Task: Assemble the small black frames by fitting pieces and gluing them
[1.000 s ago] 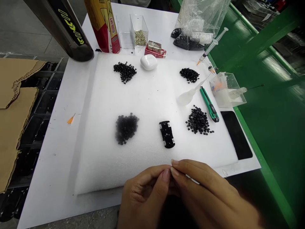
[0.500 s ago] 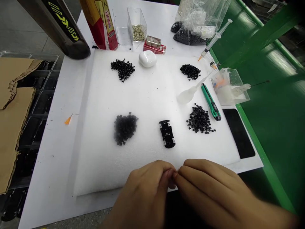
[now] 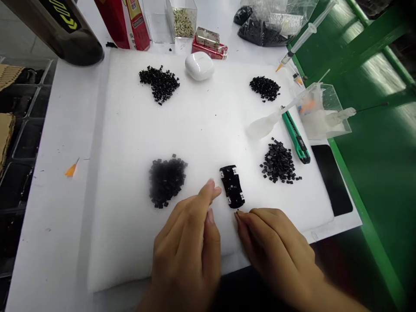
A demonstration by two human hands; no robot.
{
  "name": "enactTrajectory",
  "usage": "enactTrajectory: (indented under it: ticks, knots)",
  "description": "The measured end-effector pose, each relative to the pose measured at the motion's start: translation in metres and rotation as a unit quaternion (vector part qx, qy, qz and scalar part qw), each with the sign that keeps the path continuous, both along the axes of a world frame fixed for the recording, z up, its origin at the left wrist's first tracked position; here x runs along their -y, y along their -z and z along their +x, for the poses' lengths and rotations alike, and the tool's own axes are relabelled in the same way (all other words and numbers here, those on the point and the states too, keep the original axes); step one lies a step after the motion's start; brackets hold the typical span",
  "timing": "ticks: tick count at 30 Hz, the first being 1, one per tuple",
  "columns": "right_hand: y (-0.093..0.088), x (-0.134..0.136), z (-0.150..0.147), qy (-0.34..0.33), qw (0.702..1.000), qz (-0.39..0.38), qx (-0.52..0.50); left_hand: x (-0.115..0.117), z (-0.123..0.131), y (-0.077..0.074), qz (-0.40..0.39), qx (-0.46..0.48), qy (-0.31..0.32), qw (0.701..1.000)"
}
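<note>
The left hand (image 3: 185, 247) was held open, fingers spread, just beside a black perforated plate (image 3: 232, 186), which was laid flat on a white foam sheet (image 3: 113, 130) for stable support; the right hand (image 3: 276, 247) was closed to a narrow pinch at the plate's lower end, though no held item could be confirmed; a pile of black square pieces (image 3: 166, 180) was set apart to prevent mixing

moulded part (image 3: 232, 186): black, silver-spotted | foam pad (image 3: 201, 130): white | utility knife (image 3: 295, 139): green

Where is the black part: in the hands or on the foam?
On the foam: the black part rests on the white foam sheet, ungripped, with the right hand just below it and the left hand beside it.
</note>
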State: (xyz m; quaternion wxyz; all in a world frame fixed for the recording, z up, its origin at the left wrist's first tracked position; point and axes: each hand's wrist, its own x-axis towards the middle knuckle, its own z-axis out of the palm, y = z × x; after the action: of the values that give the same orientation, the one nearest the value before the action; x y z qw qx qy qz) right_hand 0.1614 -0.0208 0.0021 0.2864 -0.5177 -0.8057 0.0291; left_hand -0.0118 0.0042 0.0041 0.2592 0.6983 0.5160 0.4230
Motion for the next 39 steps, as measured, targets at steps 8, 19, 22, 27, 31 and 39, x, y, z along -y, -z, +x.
enactTrajectory:
  ticks: [8,19,22,27,31,39]
  knots:
    - [-0.009,0.003,0.0,-0.01,0.999,-0.049,0.02,-0.001,-0.001,0.005,0.004,-0.017,0.022,1.0]
    - [-0.01,0.004,-0.003,-0.001,0.998,-0.052,0.026,-0.002,0.0,0.002,0.065,-0.047,0.045,0.996]
    - [-0.014,0.004,-0.001,-0.009,0.999,-0.047,0.024,0.0,0.0,0.003,0.072,-0.067,0.044,0.994]
    - [-0.021,-0.001,0.007,0.046,0.998,-0.009,0.033,0.002,0.001,0.005,0.096,-0.088,0.053,0.99]
    - [-0.016,-0.008,0.01,0.136,0.991,0.003,-0.015,0.002,0.002,0.006,0.107,-0.118,0.055,0.986]
    - [-0.003,-0.016,0.01,0.107,0.99,-0.02,-0.091,0.002,0.002,0.003,0.109,-0.147,0.076,0.98]
